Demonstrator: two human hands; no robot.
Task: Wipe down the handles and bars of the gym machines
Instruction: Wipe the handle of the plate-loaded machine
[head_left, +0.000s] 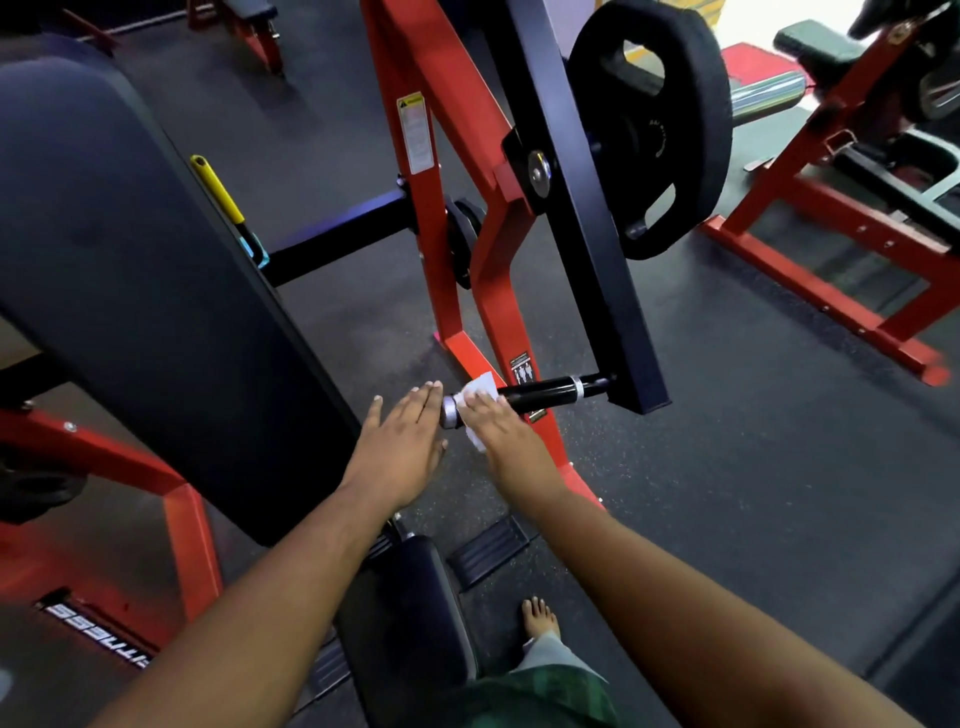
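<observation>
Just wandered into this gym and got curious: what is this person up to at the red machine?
The person is cleaning a machine. Their right hand presses a white wipe onto the near end of a black handle that sticks out from the machine's dark lever arm. The left hand is flat, fingers straight, with its fingertips by the handle's silver end cap. A black weight plate is loaded higher up.

Single head view, steep downward and forward, close above outstretched forearms, machine handle (540, 393) near centre.
</observation>
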